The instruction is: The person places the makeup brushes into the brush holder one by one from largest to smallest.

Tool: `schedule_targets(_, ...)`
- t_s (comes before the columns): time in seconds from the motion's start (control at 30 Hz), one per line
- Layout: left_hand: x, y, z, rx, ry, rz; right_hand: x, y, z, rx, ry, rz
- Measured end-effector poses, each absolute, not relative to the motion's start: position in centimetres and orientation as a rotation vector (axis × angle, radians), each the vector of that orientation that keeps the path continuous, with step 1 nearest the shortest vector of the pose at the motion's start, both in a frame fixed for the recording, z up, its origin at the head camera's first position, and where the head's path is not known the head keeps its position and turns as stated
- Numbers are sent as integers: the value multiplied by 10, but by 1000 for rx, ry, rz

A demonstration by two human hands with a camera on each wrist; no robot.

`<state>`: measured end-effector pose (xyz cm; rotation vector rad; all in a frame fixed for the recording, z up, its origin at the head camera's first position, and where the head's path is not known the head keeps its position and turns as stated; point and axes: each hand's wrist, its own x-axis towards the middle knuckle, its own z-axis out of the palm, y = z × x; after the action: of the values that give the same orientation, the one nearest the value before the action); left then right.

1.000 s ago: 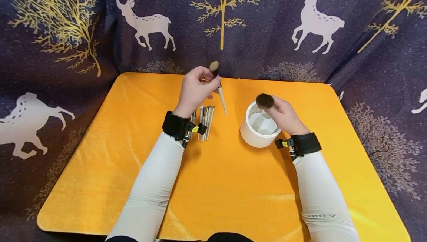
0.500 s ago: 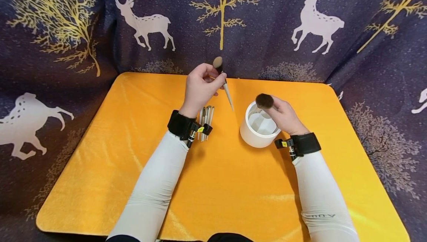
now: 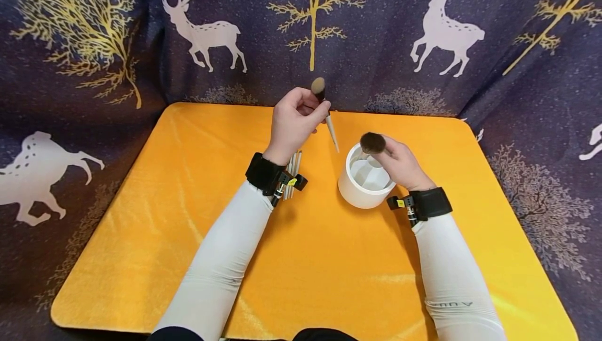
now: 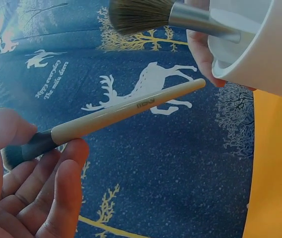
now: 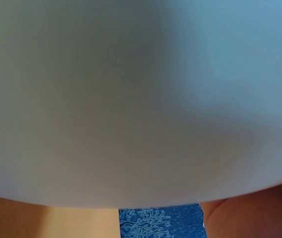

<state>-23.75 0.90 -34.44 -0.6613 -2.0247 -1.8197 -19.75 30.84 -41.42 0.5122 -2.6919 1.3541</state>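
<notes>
My left hand (image 3: 293,124) pinches a makeup brush (image 4: 126,111) by its dark ferrule, between thumb and fingers. The bristles point up and away, and its pale handle slants down toward a white round brush holder (image 3: 362,193), with the tip short of the rim. My right hand (image 3: 405,163) grips the holder's far right side. A larger makeup brush (image 3: 373,142) with full brown bristles and a silver ferrule stands in the holder, bristles up, leaning at the rim beside that hand. In the right wrist view, the holder's white wall (image 5: 131,124) fills most of the picture.
Several slim makeup brushes (image 3: 294,166) lie side by side on the yellow-covered table (image 3: 329,262), partly hidden under the left wrist. A dark blue cloth (image 3: 277,43) with white deer and gold trees hangs behind the table's far edge.
My left hand has moved right and slightly up with its makeup brush, closer to the holder, and its wrist now covers more of the lying brushes. The right hand and holder stay put.
</notes>
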Motion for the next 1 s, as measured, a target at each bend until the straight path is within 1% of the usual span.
schedule_targets(1.0, -234, 38, -345, -786, -2156, -1584, -199, 309, -414, 517, -2700, 1332)
